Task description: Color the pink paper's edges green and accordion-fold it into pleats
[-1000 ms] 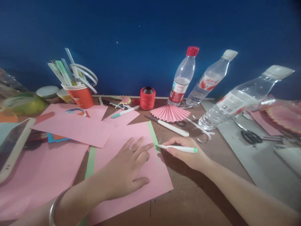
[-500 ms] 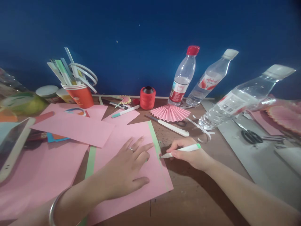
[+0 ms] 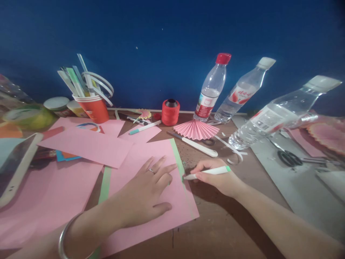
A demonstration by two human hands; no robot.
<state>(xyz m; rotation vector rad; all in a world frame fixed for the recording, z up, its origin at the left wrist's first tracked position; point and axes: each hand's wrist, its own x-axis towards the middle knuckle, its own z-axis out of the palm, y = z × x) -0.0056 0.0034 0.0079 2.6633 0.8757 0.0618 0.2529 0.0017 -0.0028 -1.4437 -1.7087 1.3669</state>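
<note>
A pink sheet of paper (image 3: 145,154) lies on the brown table, with a green band along its left edge and another down most of its right edge. My left hand (image 3: 153,190) rests flat on this sheet, fingers spread, a ring on one finger. In my right hand (image 3: 215,178) is a white marker (image 3: 212,171) with a green end, gripped like a pen. Its tip meets the sheet's right edge at the green band. Lower down that edge the green turns thin and patchy. Just above my right hand lie a white utility knife (image 3: 199,146) and a pleated pink paper fan (image 3: 196,129).
Three plastic bottles, one red-capped (image 3: 210,90), stand at the back right. A red thread spool (image 3: 170,112) and a red cup (image 3: 93,109) of markers are along the wall. Black-handled scissors (image 3: 289,158) lie right; a phone-like device (image 3: 20,169) and more pink paper (image 3: 54,194) lie left.
The view has shifted slightly, so everything sits a little further right. My left hand stays put on the paper, and the marker tip remains at the right edge, with hardly any movement.
</note>
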